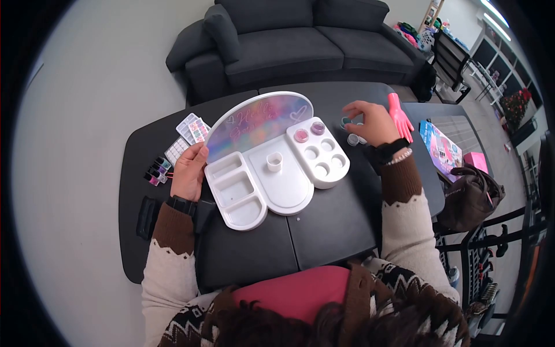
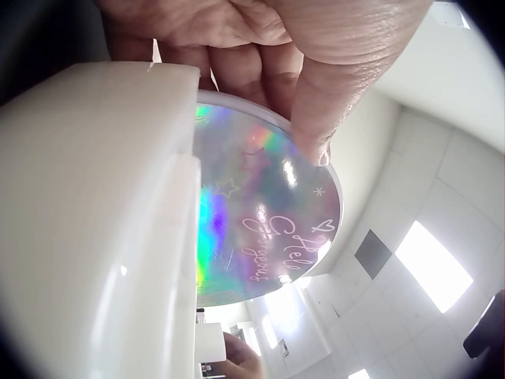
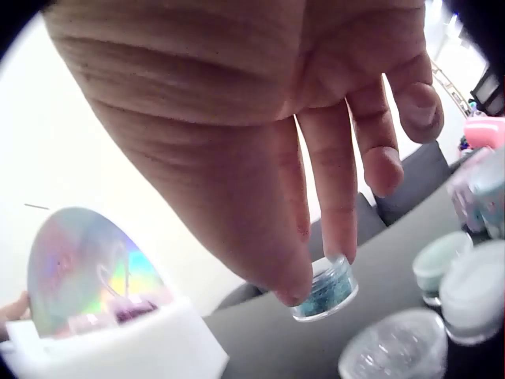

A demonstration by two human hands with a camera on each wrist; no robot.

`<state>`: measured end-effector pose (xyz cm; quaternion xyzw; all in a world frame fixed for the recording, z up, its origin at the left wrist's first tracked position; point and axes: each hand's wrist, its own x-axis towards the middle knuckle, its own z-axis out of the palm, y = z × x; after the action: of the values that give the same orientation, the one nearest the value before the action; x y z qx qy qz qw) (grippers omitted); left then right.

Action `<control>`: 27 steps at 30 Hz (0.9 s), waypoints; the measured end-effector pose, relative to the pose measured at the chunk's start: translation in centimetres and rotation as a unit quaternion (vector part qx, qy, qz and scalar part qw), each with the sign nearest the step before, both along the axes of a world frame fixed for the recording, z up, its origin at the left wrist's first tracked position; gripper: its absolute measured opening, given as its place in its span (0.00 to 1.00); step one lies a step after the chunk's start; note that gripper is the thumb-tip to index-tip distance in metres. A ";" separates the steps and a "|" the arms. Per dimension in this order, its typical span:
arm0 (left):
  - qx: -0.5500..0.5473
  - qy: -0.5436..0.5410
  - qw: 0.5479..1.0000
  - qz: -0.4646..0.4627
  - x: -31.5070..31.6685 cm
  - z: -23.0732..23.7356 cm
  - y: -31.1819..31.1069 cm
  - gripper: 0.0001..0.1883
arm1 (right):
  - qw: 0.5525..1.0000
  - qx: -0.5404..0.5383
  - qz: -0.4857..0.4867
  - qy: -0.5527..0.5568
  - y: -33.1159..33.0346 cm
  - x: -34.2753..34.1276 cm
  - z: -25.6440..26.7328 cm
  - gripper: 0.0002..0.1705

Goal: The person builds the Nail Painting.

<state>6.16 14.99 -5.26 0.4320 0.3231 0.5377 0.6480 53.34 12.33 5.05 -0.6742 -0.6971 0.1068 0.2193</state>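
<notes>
My left hand (image 1: 188,173) grips the left edge of a shimmering round-topped panel (image 1: 254,130), thumb on its front in the left wrist view. That panel stands at the back of a white organizer tray (image 1: 257,199). Between thumb and fingertips, my right hand (image 1: 376,124) pinches a small jar of teal glitter (image 3: 327,294). Below and beside it are a clear-topped jar (image 3: 394,351), a white-lidded jar (image 3: 477,294) and a pale green jar (image 3: 440,264). A pink jar (image 1: 301,135) and a purple jar (image 1: 318,128) sit in the tray's round wells; its other wells hold nothing.
Left of the tray lie nail polish bottles (image 1: 157,171), sticker-like sheets (image 1: 198,130) and a black case (image 1: 148,217). A pink model hand (image 1: 399,117) lies at the right, near a colourful box (image 1: 440,147) and a dark bag (image 1: 471,199). Behind the table stands a sofa (image 1: 283,55).
</notes>
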 end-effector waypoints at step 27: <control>-0.011 0.009 1.000 0.010 0.0 0.0 -0.1 0.17 | 0.984 0.100 0.142 0.040 -1.9 -5.9 1.0 0.16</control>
<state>6.21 14.86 -5.23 0.4265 0.3388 0.5367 0.6444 47.44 10.39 6.08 -0.5381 -0.7838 0.0934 0.2955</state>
